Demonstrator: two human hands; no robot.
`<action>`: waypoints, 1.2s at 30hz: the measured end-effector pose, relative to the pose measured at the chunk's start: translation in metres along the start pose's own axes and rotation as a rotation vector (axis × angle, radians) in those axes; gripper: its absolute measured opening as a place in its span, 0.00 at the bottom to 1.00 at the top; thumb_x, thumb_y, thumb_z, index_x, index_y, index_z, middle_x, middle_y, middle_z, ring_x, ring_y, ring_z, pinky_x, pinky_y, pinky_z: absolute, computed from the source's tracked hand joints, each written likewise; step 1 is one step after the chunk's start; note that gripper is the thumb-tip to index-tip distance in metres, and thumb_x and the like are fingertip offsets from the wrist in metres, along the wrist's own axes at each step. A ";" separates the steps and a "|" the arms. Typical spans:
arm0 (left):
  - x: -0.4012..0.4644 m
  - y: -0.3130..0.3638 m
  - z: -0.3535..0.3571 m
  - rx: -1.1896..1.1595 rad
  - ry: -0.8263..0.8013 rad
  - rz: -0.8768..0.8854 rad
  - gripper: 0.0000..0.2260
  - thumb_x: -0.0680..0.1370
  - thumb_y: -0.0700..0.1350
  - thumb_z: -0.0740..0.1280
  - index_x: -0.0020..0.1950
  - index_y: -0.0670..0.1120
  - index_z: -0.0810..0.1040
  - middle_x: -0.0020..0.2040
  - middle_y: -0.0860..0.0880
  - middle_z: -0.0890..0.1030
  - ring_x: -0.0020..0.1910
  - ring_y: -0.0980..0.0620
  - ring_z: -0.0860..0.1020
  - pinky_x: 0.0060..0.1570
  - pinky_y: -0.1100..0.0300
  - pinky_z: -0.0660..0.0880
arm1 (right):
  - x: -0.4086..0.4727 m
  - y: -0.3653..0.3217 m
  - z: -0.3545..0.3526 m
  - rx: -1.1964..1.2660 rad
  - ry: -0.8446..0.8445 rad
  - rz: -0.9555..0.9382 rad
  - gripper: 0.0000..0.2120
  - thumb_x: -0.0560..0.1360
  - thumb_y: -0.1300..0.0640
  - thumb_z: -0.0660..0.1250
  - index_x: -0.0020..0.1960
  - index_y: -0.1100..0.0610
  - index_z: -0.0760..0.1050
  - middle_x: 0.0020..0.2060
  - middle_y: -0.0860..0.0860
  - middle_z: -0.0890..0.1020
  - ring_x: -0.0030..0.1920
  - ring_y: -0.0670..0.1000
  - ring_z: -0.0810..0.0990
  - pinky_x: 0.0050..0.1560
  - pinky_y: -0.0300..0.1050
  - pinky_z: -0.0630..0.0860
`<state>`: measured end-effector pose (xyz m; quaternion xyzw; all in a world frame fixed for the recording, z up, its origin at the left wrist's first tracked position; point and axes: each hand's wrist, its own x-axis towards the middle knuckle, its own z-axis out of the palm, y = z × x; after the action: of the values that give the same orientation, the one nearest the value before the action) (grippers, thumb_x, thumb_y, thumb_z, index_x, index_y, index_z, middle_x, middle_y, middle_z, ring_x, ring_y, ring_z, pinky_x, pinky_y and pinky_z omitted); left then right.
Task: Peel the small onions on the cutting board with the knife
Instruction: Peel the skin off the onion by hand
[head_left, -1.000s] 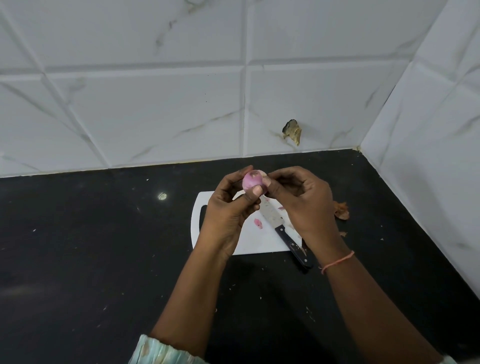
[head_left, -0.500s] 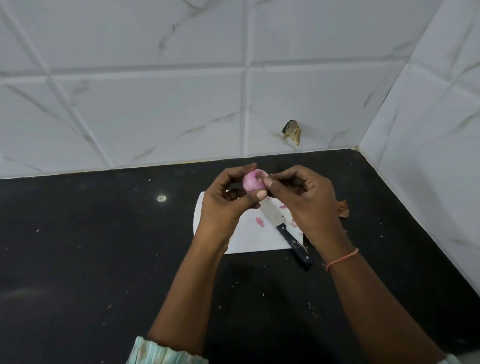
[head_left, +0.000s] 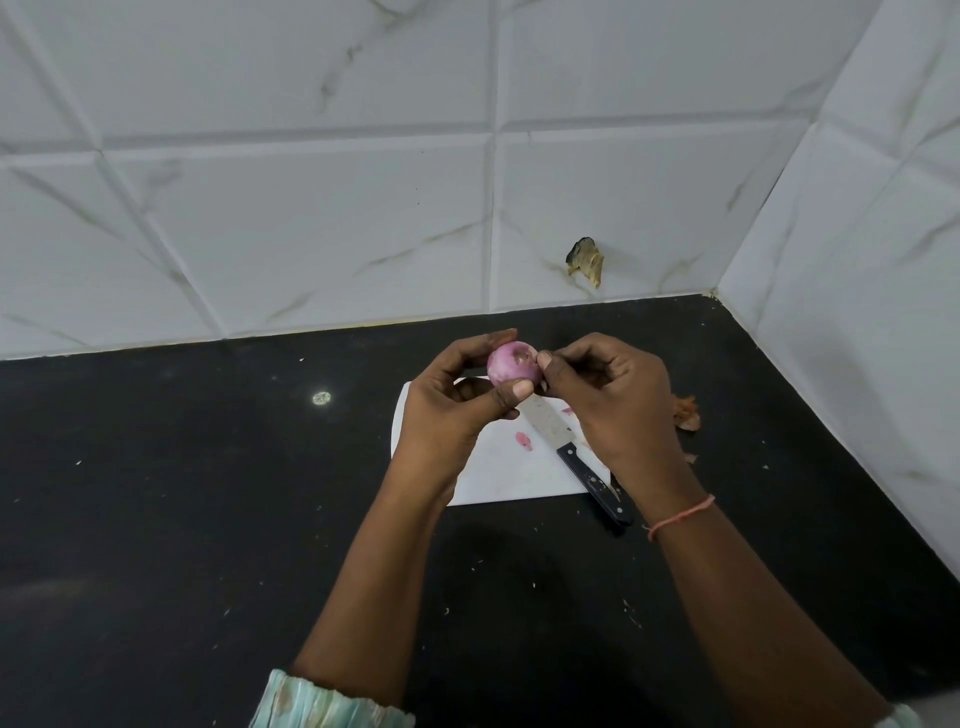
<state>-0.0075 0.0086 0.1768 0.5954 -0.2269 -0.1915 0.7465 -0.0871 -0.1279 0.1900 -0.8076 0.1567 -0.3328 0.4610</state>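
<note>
Head view shows me the small pink-purple peeled onion (head_left: 511, 366) lifted above the far end of the white rectangular plastic cutting board (head_left: 511, 480), held up between both hands. My left hand (head_left: 452, 410) wraps it from the left: the thumb presses against the lower front of the bulb and the index finger curves over its top, so the fingers are curled round it in a firm grip. My right hand (head_left: 618, 400) comes in from the right with the fingers bent inward, the thumb and forefinger tips pinching at the onion's right edge, where a thin flake of skin seems to sit; I cannot tell how much skin is caught there. Below the hands, the steel-bladed kitchen knife with a black riveted handle (head_left: 571, 454) lies flat on the board, untouched, blade pointing away from me and handle running off the board's near right corner onto the black stone counter (head_left: 208, 493). A small pink scrap of onion skin (head_left: 523, 440) lies on the board just left of the blade. Dry brownish onion peels (head_left: 687, 413) sit on the counter to the right of the board, partly hidden behind my right hand. A thin orange thread bracelet (head_left: 680, 515) circles my right wrist.
</note>
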 end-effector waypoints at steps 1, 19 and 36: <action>0.000 0.000 0.000 -0.003 -0.004 -0.003 0.20 0.71 0.35 0.76 0.62 0.46 0.80 0.56 0.45 0.83 0.48 0.50 0.82 0.43 0.60 0.80 | 0.000 -0.001 0.001 0.003 0.013 0.013 0.03 0.74 0.60 0.72 0.42 0.54 0.80 0.34 0.42 0.82 0.38 0.43 0.82 0.40 0.32 0.78; 0.007 -0.006 -0.003 0.067 0.032 0.025 0.19 0.69 0.36 0.78 0.57 0.45 0.80 0.54 0.49 0.83 0.49 0.44 0.82 0.43 0.55 0.83 | -0.001 0.003 0.002 0.003 -0.050 -0.006 0.05 0.75 0.58 0.71 0.50 0.54 0.82 0.43 0.45 0.84 0.46 0.44 0.84 0.50 0.41 0.82; 0.005 -0.002 -0.001 0.117 0.081 0.008 0.19 0.68 0.37 0.79 0.56 0.49 0.81 0.53 0.51 0.84 0.49 0.45 0.82 0.43 0.55 0.83 | 0.002 0.004 0.003 -0.120 -0.054 -0.124 0.06 0.75 0.61 0.71 0.52 0.58 0.82 0.44 0.49 0.85 0.45 0.44 0.83 0.50 0.39 0.81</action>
<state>-0.0029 0.0060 0.1748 0.6442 -0.2099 -0.1508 0.7199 -0.0840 -0.1294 0.1862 -0.8505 0.1137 -0.3288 0.3945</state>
